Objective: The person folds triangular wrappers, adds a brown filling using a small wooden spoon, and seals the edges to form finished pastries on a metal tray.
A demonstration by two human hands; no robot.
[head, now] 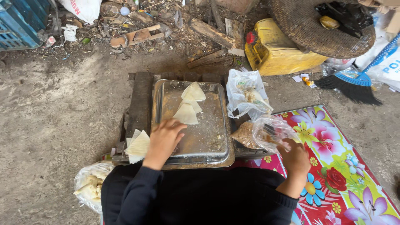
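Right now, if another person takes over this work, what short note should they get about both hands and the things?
Left hand: flat on the metal tray, holding nothing.
Right hand: reaching into the clear plastic bag of brown filling; grip hidden.
Done: three folded triangles lie on the tray.
Left: pale wrapper sheets lie stacked at the tray's left edge, unfolded. A white bag lies right of the tray.

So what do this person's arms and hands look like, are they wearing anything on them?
Both arms are covered by long black sleeves that end at the wrists. The left hand and right hand are bare: no gloves, and no rings, watch or bracelet that I can make out.
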